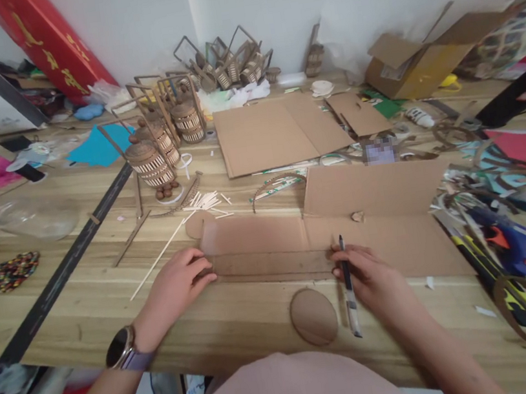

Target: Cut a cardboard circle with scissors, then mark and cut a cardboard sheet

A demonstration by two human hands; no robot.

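Note:
My left hand (177,286) presses its fingertips on the left end of a long cardboard strip (272,263) that lies on a flat cardboard sheet (383,219). My right hand (369,276) rests on the strip's right end and grips a pen (349,289) that points away from me. A cardboard disc (314,316) lies on the wooden table (86,300) just in front of the strip, between my hands. A watch sits on my left wrist.
Small wooden lantern-like models (155,160) stand at mid table, thin sticks (196,207) beside them. A long black ruler (65,270) runs diagonally at left. More cardboard (273,131), a box (415,64), a blue glue gun (514,243) and paper scraps crowd the right.

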